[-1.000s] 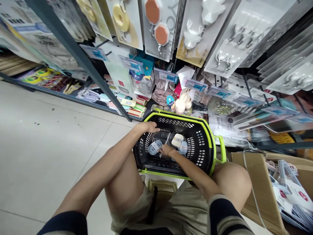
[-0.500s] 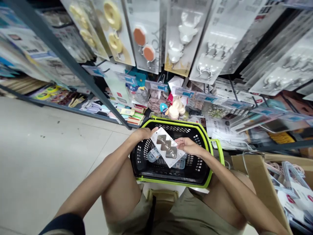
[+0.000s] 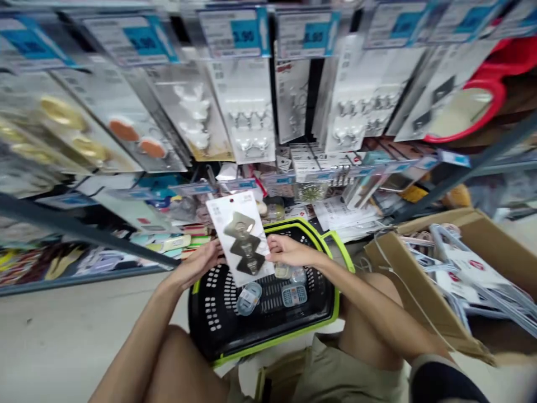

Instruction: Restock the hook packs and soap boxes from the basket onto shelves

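- Basket [image 3: 268, 334]: one, before the lap; packs [image 3: 294, 295] inside.
- Card [image 3: 242, 240]: one, tilted, over the basket's far left corner; pinched by both hands, left hand [image 3: 200, 265] at left edge, right hand [image 3: 291, 250] at right.
- Step, apparently: inspection; shifting the card would call for steady edge pinches.
- Obscured: left fingertips, partly; basket's far left rim; card's print, illegible.
- Rack [image 3: 84, 230]: left side blurred, cut off.

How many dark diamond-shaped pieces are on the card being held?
3, all on the white card: a top piece, a middle piece and a bottom piece. None looks hidden; the right hand is at the card's edge.
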Available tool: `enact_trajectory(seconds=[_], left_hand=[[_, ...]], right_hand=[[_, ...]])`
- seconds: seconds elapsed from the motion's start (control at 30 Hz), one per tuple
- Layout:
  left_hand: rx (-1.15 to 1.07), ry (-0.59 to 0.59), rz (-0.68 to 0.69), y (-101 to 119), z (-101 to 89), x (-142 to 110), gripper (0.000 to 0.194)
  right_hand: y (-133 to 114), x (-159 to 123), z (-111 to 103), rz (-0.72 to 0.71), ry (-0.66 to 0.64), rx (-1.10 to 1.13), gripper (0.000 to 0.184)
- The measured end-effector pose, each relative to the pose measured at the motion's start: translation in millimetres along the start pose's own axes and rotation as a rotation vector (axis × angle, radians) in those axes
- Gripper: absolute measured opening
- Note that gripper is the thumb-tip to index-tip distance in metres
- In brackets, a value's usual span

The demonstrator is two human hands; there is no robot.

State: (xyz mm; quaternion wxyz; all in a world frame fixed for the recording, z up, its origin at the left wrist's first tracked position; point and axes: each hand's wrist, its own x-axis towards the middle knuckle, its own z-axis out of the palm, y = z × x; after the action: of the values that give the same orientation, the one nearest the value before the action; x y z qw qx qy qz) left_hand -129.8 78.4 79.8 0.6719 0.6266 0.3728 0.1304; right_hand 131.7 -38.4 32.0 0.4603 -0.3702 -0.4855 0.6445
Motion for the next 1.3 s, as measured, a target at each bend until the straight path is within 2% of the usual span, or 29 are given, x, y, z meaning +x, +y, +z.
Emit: enact_trajectory(seconds=[0.07,0.13,0.23,0.33,0.43,0.53,0.63,0.73,0.87,1.0,1.13,1.3], left_hand=[[-0.021,-0.028,-0.095,-3,0.7,-2,0.075],[-0.057,0.028,-0.150,-6,2.0,-2,0.063],[-0.080,0.140,-0.143,-4,7.4,1,0.050],[-0.086,0.204,-0.130,4,14.0,5,0.047],[-0.135,0.283,-0.126,7,18.0,7,0.047],[-0.197,0.379,-0.105,6,19.0,10,0.047],[-0.228,0.423,-0.071,5,18.9,11,0.044],[-0.210,0.394,-0.063,4,18.4,11,0.043],[-0.158,0.289,-0.043,0,16.5,10,0.045],[0.121,0.204,-0.046,-4,16.0,9,0.043],[0.312,0.165,-0.054,-2,19.2,8,0.047],[0.345,0.146,-0.077,1,21.5,7,0.048]], right_hand=[[-2,4,2,-0.054,0.018,0.051,0.028],[-3,7,3,-0.102,0.069,0.073,0.032],[-2,8,7,-0.171,0.137,0.080,0.038],[-1,9,11,-0.173,0.188,0.068,0.043],[1,9,15,-0.153,0.250,-0.042,0.040],[2,9,19,-0.136,0.212,-0.202,0.040],[3,9,21,-0.098,0.182,-0.242,0.029],[7,12,22,-0.076,0.223,-0.209,0.020],[9,16,23,-0.087,0.284,-0.165,0.021],[5,18,26,-0.100,0.298,-0.125,0.030],[1,16,28,-0.103,0.310,-0.221,0.021],[2,16,28,-0.114,0.314,-0.322,0.012]])
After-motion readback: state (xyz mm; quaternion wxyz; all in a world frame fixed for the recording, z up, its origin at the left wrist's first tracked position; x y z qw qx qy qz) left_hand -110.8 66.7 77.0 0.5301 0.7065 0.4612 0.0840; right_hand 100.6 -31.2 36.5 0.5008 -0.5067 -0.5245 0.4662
